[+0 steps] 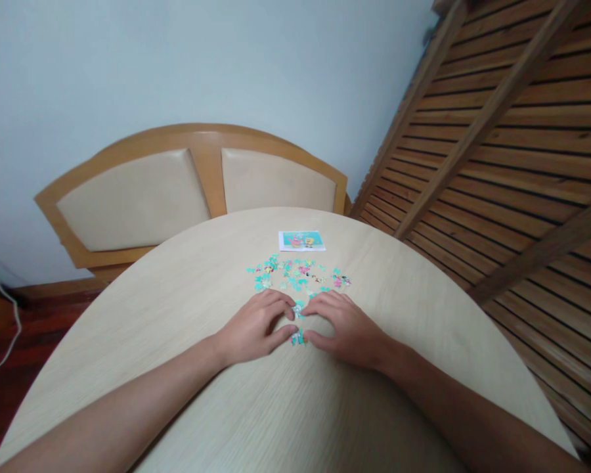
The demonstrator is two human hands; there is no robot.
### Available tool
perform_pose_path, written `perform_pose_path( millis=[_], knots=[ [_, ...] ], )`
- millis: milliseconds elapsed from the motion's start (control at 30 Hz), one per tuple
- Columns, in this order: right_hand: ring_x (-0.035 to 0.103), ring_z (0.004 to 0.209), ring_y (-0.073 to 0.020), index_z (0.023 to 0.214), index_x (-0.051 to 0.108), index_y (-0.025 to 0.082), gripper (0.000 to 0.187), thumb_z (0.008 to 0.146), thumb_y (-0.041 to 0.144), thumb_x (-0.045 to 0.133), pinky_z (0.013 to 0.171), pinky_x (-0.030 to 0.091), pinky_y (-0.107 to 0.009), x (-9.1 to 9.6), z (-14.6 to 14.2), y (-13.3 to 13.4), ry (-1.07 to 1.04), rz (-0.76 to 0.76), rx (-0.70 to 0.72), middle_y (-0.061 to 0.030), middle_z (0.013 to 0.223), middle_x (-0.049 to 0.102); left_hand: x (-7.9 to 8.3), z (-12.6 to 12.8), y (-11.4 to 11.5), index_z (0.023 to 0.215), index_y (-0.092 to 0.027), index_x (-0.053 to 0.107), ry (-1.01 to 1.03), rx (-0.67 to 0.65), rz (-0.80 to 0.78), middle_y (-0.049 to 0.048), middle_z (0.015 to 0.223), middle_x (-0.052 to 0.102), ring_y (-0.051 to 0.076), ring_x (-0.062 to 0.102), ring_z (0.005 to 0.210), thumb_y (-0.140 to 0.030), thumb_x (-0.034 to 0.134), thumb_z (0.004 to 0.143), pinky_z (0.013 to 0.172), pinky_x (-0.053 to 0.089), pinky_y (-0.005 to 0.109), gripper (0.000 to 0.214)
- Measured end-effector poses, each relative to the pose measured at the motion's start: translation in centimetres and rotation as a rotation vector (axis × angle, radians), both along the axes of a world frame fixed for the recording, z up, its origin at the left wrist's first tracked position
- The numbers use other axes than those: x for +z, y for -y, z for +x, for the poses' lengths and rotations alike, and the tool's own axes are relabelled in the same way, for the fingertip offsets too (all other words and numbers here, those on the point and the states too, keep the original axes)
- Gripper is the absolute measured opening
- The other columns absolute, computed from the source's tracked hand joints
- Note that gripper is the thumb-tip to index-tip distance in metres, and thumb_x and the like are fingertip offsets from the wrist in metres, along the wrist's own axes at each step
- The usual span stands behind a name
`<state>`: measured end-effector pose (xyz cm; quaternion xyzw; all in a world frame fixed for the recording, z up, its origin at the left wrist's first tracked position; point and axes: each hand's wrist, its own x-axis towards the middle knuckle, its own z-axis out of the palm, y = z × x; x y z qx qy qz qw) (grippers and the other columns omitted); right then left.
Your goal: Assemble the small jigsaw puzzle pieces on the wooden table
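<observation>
On the round table, my left hand (259,326) and my right hand (347,326) face each other, palms low, thumbs and forefingers curved apart. Between them lie small jigsaw puzzle pieces in teal and white: an upper group (298,309) at the forefingers and a lower group (298,337) at the thumbs. The fingertips of both hands rest at the edges of these pieces. Whether the two groups join is too small to tell. Just beyond the hands, several loose jigsaw pieces (290,270), teal, pink and yellow, are scattered flat.
A picture card (302,241) with cartoon figures on teal lies past the loose pieces. The pale wooden table (187,263) has a curved far edge. Behind it stands a padded wooden headboard (201,141) by the wall. Wooden slats (502,144) lean on the right; a white cable (16,322) hangs at left.
</observation>
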<state>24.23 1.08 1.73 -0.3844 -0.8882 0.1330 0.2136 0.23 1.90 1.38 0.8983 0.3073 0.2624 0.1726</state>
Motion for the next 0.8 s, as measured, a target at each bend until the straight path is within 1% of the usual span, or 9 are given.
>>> perform_pose_path(
  millis=[100,167,233,333,467,567,633,700,800],
  knots=[
    [0.051,0.129,-0.0283,0.135,0.059,0.019,0.053,0.090,0.044,0.067,0.108,0.038,-0.046,-0.4,0.3,-0.3,0.055,-0.005,-0.056,-0.0124,0.141,0.059,-0.4,-0.1,-0.4,0.110,-0.020,0.062,-0.012,0.080,0.054,0.0089,0.118,0.066,0.024,0.060,0.112,-0.027,0.058,0.095,0.101,0.047,0.042,0.017],
    [0.044,0.137,-0.0301,0.143,0.054,0.019,0.060,0.091,0.049,0.064,0.113,0.034,-0.050,-0.6,0.4,-0.4,0.108,-0.022,-0.071,-0.0129,0.151,0.050,-0.7,-0.2,-0.7,0.117,-0.019,0.062,-0.041,0.121,0.096,0.0100,0.122,0.066,0.025,0.060,0.115,-0.027,0.057,0.095,0.103,0.047,0.044,0.023],
    [0.043,0.139,-0.0299,0.142,0.055,0.020,0.057,0.093,0.050,0.060,0.114,0.034,-0.050,-0.7,0.5,-0.5,0.133,-0.030,-0.079,-0.0121,0.152,0.049,-0.9,-0.4,-1.1,0.121,-0.018,0.063,-0.078,0.173,0.130,0.0118,0.128,0.064,0.026,0.058,0.121,-0.028,0.057,0.096,0.106,0.046,0.046,0.028],
    [0.047,0.136,-0.0280,0.135,0.062,0.022,0.046,0.096,0.046,0.058,0.113,0.036,-0.049,-0.8,0.6,-0.8,0.106,-0.016,-0.103,-0.0109,0.146,0.056,-1.1,-0.7,-1.6,0.125,-0.015,0.063,-0.131,0.239,0.147,0.0137,0.134,0.062,0.028,0.057,0.125,-0.030,0.055,0.097,0.109,0.045,0.047,0.033],
    [0.050,0.133,-0.0263,0.133,0.062,0.020,0.043,0.096,0.042,0.057,0.113,0.037,-0.047,-1.0,0.7,-1.3,0.060,-0.005,-0.128,-0.0117,0.142,0.059,-1.2,-0.7,-1.8,0.125,-0.013,0.065,-0.181,0.258,0.151,0.0146,0.135,0.062,0.029,0.056,0.127,-0.032,0.053,0.098,0.110,0.045,0.048,0.035],
    [0.042,0.141,-0.0288,0.146,0.051,0.020,0.058,0.096,0.048,0.056,0.117,0.031,-0.051,-1.1,0.6,-1.4,0.102,-0.041,-0.100,-0.0118,0.152,0.049,-1.2,-0.6,-1.7,0.124,-0.014,0.065,-0.185,0.270,0.156,0.0142,0.133,0.063,0.029,0.057,0.125,-0.032,0.053,0.098,0.109,0.046,0.048,0.034],
    [0.033,0.147,-0.0313,0.151,0.044,0.024,0.064,0.096,0.054,0.054,0.119,0.024,-0.057,-1.0,0.6,-1.4,0.149,-0.071,-0.060,-0.0094,0.158,0.041,-1.2,-0.5,-1.6,0.123,-0.014,0.066,-0.185,0.288,0.156,0.0138,0.132,0.064,0.029,0.058,0.124,-0.033,0.052,0.098,0.108,0.046,0.048,0.034],
    [0.027,0.150,-0.0327,0.151,0.044,0.029,0.062,0.096,0.057,0.051,0.119,0.019,-0.061,-1.0,0.6,-1.4,0.183,-0.084,-0.033,-0.0066,0.160,0.038,-1.2,-0.5,-1.6,0.122,-0.014,0.066,-0.188,0.316,0.152,0.0133,0.130,0.064,0.029,0.058,0.122,-0.033,0.051,0.099,0.107,0.047,0.048,0.034],
    [0.027,0.150,-0.0326,0.147,0.050,0.031,0.056,0.097,0.058,0.048,0.120,0.016,-0.061,-0.8,0.6,-1.4,0.188,-0.092,-0.044,-0.0056,0.159,0.040,-1.1,-0.4,-1.6,0.121,-0.014,0.066,-0.190,0.358,0.145,0.0135,0.130,0.064,0.029,0.059,0.121,-0.033,0.051,0.098,0.106,0.048,0.048,0.033]
  ],
)
